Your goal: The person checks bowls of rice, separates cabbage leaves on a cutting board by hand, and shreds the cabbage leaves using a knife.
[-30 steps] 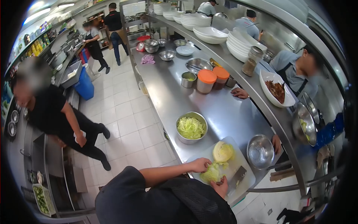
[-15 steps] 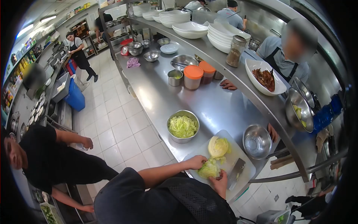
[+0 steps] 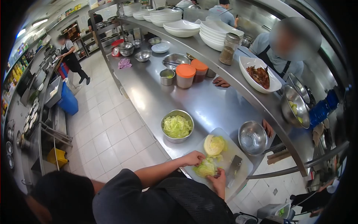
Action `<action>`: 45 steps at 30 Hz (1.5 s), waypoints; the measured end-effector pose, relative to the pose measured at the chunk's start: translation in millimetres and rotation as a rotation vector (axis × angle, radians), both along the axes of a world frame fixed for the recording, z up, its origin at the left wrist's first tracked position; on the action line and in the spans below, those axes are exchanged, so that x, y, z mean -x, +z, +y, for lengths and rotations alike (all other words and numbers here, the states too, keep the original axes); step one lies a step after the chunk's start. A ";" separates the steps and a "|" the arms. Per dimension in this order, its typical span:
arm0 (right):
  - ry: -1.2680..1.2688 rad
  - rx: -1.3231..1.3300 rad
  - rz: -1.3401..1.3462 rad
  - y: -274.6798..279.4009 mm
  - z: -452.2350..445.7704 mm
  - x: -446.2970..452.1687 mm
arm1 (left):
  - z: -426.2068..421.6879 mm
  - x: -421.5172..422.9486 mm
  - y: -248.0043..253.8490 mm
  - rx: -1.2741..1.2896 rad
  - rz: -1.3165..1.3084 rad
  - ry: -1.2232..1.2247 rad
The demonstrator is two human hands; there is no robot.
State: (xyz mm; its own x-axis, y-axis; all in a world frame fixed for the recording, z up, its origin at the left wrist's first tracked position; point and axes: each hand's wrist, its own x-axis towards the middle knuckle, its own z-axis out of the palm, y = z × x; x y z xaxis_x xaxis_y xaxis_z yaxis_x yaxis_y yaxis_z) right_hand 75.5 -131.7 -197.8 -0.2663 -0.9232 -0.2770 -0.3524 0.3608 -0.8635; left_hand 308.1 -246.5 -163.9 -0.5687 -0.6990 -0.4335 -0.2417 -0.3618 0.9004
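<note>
Loose pale-green lettuce leaves (image 3: 205,168) lie at the near side of a white cutting board (image 3: 244,172), between my two hands. My left hand (image 3: 194,158) has its fingers curled onto the leaves' left edge. With thumb and fingers, my right hand (image 3: 218,181) grips their right edge. Just beyond sits a cut lettuce head (image 3: 214,145), its pale cut face upward. A broad-bladed knife (image 3: 235,167) rests on the board to the right of the leaves. Left of the board stands a steel bowl (image 3: 164,135) with cut lettuce in it.
A steel bowl (image 3: 253,139) stands right of the board. Orange-lidded containers (image 3: 185,76) and smaller bowls are farther back on the steel counter (image 3: 145,95). Overhead, a shelf carries white dishes (image 3: 216,35). A co-worker's hand (image 3: 221,82) rests across the counter; another person bends close at lower left.
The person at lower left has bent down and moved closer to me. My hands stay on the lettuce leaves with little change. The whole view has shifted slightly.
</note>
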 end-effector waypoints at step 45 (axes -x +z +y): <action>-0.062 0.983 0.746 393.7 98.6 5.6 | 2.2 20.1 -24.4 0.445 -0.315 -0.132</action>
